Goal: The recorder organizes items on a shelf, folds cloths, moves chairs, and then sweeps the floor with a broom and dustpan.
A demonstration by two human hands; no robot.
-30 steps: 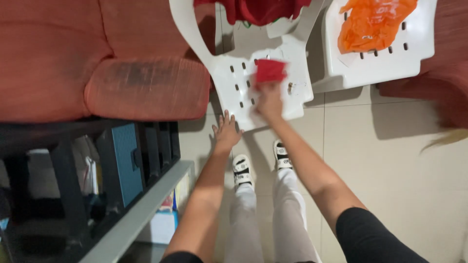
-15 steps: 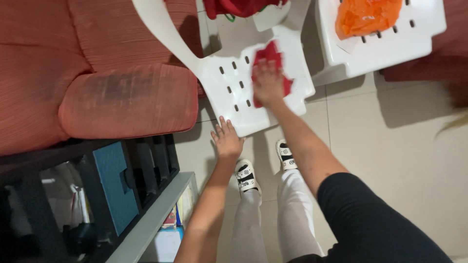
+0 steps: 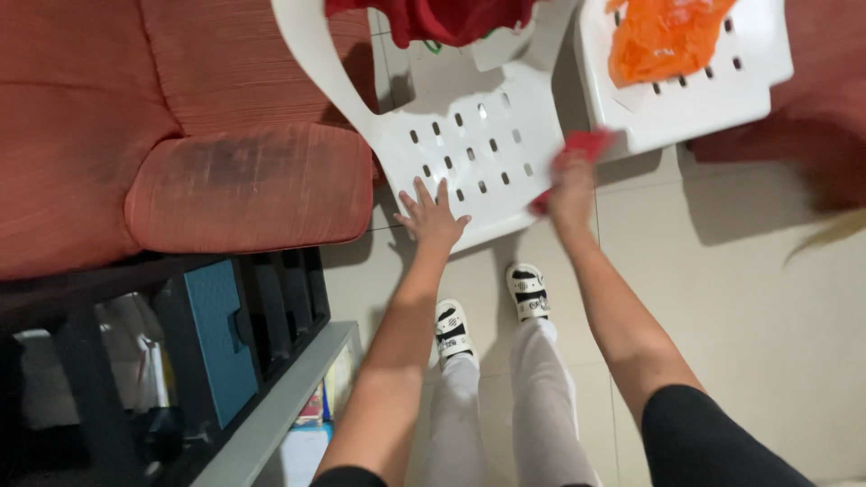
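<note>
**Q:** What do your hands show here?

**A:** My left hand [image 3: 433, 216] lies flat on the front edge of the white plastic chair seat [image 3: 478, 158], fingers [image 3: 419, 192] spread apart and pointing toward the slotted holes just beyond their tips. My right hand [image 3: 572, 185] is at the seat's right edge, fingers closed around a red cloth [image 3: 577, 149], which bunches out past my knuckles and hangs partly off the rim.

**Q:** What surrounds them?

**A:** Left of my left fingers, the worn armrest of a red sofa [image 3: 244, 185]. Beyond my right fingers, a second white chair [image 3: 722, 90] carrying an orange plastic bag [image 3: 663, 36]. A red garment [image 3: 451, 18] drapes over the first chair's back, far ahead of both hands. My sandalled feet stand on the tiled floor [image 3: 722, 271] below.

**Q:** How is the wiping best handled from this pose?

**A:** As I judge it, the spread left palm should press down so the light chair does not slide or tip. The cloth should be kept flat under the right fingers rather than balled, and drawn along the rim and across the slots, where dirt is likely to collect.
</note>
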